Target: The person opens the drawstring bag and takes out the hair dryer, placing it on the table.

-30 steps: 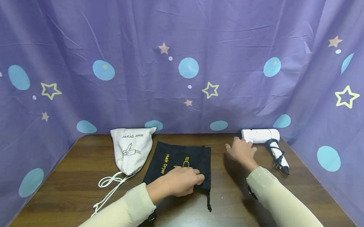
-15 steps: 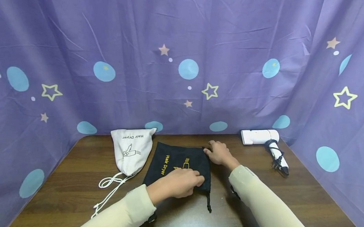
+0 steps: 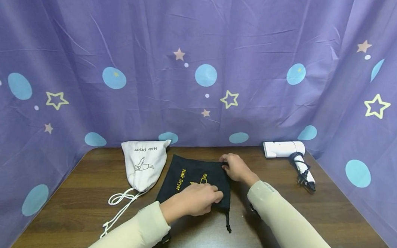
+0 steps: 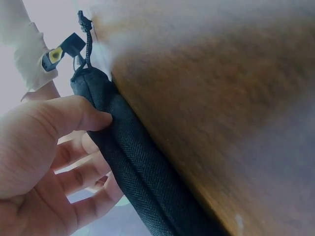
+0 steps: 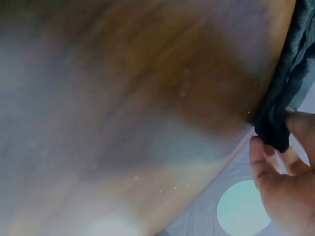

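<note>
A black drawstring bag [image 3: 200, 167] with yellow "Hair Dryer" print lies flat at the middle of the table. My left hand [image 3: 197, 199] lies over its near side, and the left wrist view shows the thumb [image 4: 93, 117] against the bag's edge with the fingers on the other side. At the far right corner, my right hand [image 3: 237, 167] pinches the bag's fabric [image 5: 275, 128] between thumb and fingers. A knotted black cord [image 3: 228, 221] hangs from the near right corner. Part of the print is covered by my left hand.
A white drawstring bag [image 3: 145, 164] with a hair dryer drawing lies to the left, its white cords [image 3: 120, 212] trailing nearer. At the back right is a white hair dryer [image 3: 284, 149], its black cord [image 3: 303, 176] wound round the handle. Purple curtains [image 3: 204, 37] surround the wooden table [image 3: 71, 205].
My right hand has moved left from beside the hair dryer to the black bag's far right corner and taken hold there. The left hand has stayed on the bag.
</note>
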A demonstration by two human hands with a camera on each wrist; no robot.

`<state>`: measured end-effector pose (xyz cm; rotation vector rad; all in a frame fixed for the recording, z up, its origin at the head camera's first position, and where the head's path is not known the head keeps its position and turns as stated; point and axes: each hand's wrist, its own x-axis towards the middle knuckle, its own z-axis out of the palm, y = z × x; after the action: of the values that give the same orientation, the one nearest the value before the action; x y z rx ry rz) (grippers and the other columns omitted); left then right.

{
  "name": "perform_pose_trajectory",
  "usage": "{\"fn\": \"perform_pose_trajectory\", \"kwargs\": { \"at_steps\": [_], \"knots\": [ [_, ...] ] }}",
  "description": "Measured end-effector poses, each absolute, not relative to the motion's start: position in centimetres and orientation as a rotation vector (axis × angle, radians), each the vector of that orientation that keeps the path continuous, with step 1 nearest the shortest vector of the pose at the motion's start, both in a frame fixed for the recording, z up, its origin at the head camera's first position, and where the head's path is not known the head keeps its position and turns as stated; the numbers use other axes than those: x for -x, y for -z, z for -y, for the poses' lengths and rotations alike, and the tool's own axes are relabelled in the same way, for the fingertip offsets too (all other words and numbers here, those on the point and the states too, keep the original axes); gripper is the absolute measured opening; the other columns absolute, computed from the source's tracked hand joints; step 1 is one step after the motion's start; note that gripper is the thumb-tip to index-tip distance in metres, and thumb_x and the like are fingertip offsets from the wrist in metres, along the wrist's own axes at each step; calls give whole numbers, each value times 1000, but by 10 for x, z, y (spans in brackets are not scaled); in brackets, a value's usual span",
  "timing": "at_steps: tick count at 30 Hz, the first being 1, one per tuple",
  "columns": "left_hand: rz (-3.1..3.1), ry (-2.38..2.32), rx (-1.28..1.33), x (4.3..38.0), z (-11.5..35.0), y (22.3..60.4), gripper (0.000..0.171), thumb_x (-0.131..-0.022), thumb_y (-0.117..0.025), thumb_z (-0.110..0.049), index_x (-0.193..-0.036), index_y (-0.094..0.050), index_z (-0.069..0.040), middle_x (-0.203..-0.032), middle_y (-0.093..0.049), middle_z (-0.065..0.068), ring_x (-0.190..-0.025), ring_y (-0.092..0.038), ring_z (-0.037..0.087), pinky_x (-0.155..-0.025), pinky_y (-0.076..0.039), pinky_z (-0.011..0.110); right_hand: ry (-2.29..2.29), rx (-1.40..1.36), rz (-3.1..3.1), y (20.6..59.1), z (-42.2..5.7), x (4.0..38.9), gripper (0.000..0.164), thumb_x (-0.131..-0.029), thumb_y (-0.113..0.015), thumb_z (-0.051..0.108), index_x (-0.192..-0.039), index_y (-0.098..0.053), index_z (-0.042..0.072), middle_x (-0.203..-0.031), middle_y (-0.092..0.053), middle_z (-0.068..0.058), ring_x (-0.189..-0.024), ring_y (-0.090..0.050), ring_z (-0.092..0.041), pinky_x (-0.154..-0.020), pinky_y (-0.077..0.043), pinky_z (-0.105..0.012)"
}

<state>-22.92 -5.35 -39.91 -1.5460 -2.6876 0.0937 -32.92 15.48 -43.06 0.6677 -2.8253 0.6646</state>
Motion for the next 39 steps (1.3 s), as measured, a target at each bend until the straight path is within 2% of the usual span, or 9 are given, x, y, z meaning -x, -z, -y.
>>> {"fn": "perform_pose_trajectory", "kwargs": {
  "at_steps": [24, 31, 39],
  "knots": [
    [2614, -128, 1512, 239, 24, 399, 24, -87, -76, -10, -102, -65, -24, -90, -59, -9, -75, -52, 5, -55, -42, 20, -551, -598, 2852, 426, -206, 325, 20, -91, -68, -4, -110, -71, 2, -106, -68, -13, -107, -66, -34, -92, -53, -49],
    [2558, -168, 1548, 245, 13, 401, 22, -89, -74, -10, -104, -66, -23, -92, -60, -9, -77, -55, 5, -59, -44, 19, -535, -556, 2851, 425, -223, 322, 19, -91, -68, -4, -109, -70, 0, -105, -69, -15, -106, -66, -35, -92, -53, -50],
    [2385, -325, 1542, 246, 8, 405, 21, -93, -72, -18, -112, -65, -23, -101, -62, -7, -90, -60, 12, -69, -51, 25, -493, -570, 2819, 426, -245, 320, 19, -90, -68, -5, -109, -70, -3, -104, -70, -17, -105, -66, -36, -93, -52, -52]
  ]
}}
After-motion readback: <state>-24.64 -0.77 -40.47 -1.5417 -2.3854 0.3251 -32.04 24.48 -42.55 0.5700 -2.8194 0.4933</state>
